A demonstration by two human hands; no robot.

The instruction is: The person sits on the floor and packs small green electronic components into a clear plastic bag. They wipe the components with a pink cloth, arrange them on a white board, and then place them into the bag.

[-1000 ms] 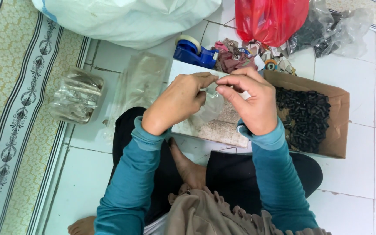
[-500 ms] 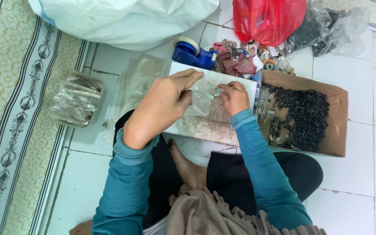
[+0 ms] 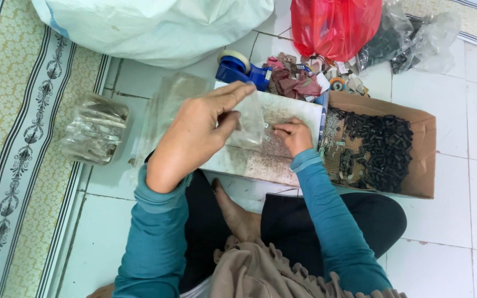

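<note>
The left hand point(image 3: 194, 138) is raised above the white board point(image 3: 282, 110), thumb and fingers pinched on the edge of a small clear plastic bag point(image 3: 249, 124) that hangs down from the grip; the right hand point(image 3: 292, 135) rests low on the board, its fingertips drawn narrow around a tiny metal piece point(image 3: 267, 127) just beside the bag's lower corner, though whether the piece is actually gripped is too small to tell. Both arms wear teal sleeves point(image 3: 332, 221); a bare foot point(image 3: 237, 212) shows between the dark-trousered legs below the board.

Touching the board's right edge sits an open cardboard box point(image 3: 423, 154) holding a heap of small black parts point(image 3: 385, 149); at the board's far edge lies a blue tape dispenser point(image 3: 238, 69) beside a litter of small mixed scraps point(image 3: 299, 80). Beyond those, a red plastic bag point(image 3: 335, 25), a large white sack point(image 3: 155, 25) and crumpled clear bags with dark contents point(image 3: 409, 38) rest on the white tiled floor point(image 3: 459, 232). To the left, flat clear bags point(image 3: 164, 107) lie on the tiles; a bundle of filled clear packets point(image 3: 92, 135) sits near the edge of a patterned mat point(image 3: 12, 138).
</note>
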